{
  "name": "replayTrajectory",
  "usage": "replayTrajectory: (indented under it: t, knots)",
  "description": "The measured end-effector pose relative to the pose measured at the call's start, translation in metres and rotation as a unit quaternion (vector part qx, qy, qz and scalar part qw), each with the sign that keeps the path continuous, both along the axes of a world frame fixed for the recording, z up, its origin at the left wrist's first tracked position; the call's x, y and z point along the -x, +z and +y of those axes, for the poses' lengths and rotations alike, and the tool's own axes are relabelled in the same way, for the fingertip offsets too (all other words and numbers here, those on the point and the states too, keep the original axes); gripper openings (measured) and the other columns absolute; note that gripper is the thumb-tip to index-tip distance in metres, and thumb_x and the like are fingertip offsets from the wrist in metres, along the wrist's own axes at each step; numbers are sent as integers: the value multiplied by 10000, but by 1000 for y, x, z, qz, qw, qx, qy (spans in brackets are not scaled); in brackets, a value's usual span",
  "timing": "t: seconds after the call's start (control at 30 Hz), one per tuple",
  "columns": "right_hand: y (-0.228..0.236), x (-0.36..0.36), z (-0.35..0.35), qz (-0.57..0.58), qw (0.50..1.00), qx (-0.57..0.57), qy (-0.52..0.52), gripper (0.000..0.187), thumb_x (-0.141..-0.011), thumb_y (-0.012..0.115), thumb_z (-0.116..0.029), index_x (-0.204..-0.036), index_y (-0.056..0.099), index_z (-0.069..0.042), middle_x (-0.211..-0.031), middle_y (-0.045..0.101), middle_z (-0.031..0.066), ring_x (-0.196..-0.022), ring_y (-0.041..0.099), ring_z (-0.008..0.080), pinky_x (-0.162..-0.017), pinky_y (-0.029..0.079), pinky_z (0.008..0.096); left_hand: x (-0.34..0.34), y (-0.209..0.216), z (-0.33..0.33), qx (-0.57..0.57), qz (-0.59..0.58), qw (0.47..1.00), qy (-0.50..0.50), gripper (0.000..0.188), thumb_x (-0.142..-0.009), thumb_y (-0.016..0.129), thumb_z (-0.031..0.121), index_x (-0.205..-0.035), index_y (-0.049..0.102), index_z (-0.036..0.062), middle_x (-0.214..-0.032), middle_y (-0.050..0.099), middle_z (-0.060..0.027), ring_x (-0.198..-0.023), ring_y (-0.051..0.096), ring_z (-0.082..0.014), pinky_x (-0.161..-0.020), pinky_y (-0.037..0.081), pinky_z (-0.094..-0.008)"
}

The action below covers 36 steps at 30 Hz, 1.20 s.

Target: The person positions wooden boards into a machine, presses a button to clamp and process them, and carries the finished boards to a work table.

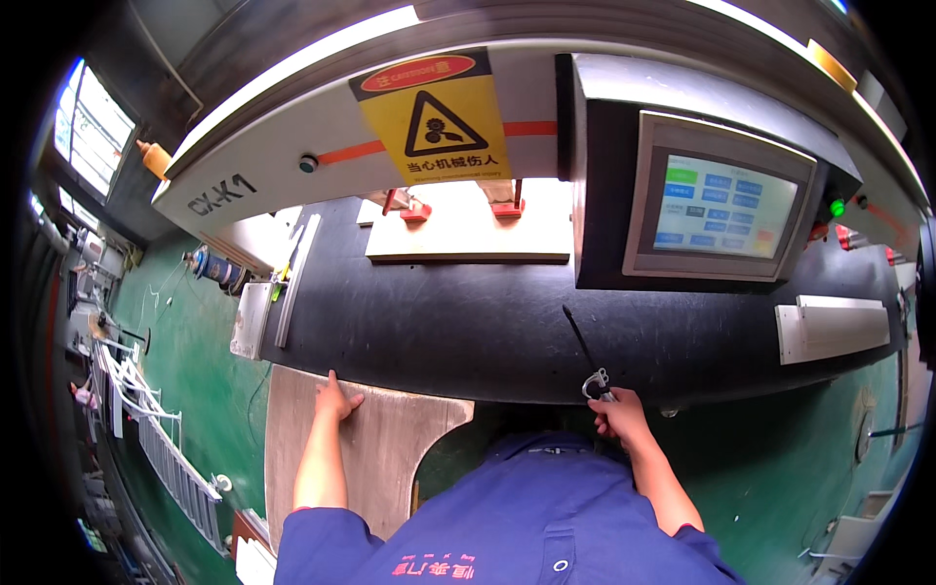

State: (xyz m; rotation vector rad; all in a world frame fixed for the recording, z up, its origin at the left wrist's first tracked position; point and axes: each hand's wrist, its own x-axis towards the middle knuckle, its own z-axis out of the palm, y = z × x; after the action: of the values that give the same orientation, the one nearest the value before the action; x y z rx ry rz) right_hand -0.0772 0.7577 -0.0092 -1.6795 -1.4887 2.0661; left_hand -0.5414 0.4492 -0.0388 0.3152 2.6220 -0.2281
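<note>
My left hand (334, 402) rests on a grey-brown wood-grain board (375, 448) with a curved cutout, its thumb and index finger apart. The board lies against the near edge of the black worktable (439, 322). In my right hand (621, 414), closed around its handle end, is a tool with a long thin black shaft (579, 333) and a silver loop-shaped part (594, 382). Its shaft points away over the tabletop, tip toward the back left. Most of the handle is hidden by my fingers.
A white panel (468, 244) lies under red-footed clamps (507, 208). Right of it, a control box with a lit touchscreen (726, 205) overhangs the table. White profile pieces (834, 330) lie at the right; a long white strip (297, 283) lies at the left.
</note>
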Motion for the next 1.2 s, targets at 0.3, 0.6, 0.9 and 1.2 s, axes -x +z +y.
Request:
replayTrajectory:
  t: [0.3, 0.6, 0.9, 1.2]
  knots:
    - [-8, -2, -2, 5, 1000, 3, 1, 159, -864, 672, -138, -793, 562, -47, -588, 582, 53, -430, 565, 124, -342, 354, 236, -3, 0, 1, -17, 6, 1000, 14, 1169, -688, 819, 522, -1550, 112, 173, -1525, 196, -331, -1393, 312, -441, -1125, 337, -444]
    - [-15, -6, -5, -7, 1000, -3, 21, 167, -865, 665, -139, -797, 561, -28, -591, 593, 69, -419, 561, 136, -343, 371, 243, -6, 1, 2, -10, 14, 999, 34, 1150, -679, 826, 519, -1548, 133, 222, -1545, 193, -291, -1404, 281, -455, -1107, 355, -481]
    - [-17, -7, -8, -10, 1000, -4, 8, 160, -862, 671, -129, -778, 574, -33, -581, 582, 59, -410, 544, 123, -340, 354, 234, -9, 1, 3, -17, 14, 998, 52, 1153, -672, 832, 513, -1546, 136, 228, -1560, 164, -271, -1405, 274, -459, -1095, 378, -477]
    - [-17, -6, -8, -5, 1000, 3, 22, 158, -859, 667, -120, -811, 553, -22, -586, 593, 75, -414, 561, 143, -344, 399, 251, -7, -1, 4, -4, 13, 999, 51, 1151, -680, 824, 521, -1548, 128, 227, -1559, 165, -272, -1411, 259, -461, -1096, 374, -481]
